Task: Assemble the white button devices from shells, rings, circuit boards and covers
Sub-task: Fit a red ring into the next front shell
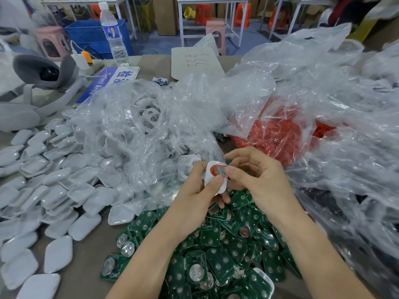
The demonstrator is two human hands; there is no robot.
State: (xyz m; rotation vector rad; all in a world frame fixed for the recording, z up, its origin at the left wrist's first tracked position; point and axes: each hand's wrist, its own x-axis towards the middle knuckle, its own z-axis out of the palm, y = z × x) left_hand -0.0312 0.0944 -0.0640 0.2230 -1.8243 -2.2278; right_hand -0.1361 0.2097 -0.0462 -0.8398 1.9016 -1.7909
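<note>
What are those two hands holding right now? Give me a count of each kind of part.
Shell: 1
Ring: 1
Total: 2

The white shell [216, 182] is up on edge, gripped by the left hand [194, 190], while the right hand [257, 178] pinches a thin red ring [212, 169] at its round opening. Just below lies a heap of green circuit boards [226, 255], coin-cell holders glinting. White covers [43, 190] sprawl to the left, and more red rings [278, 134] sit bagged behind.
</note>
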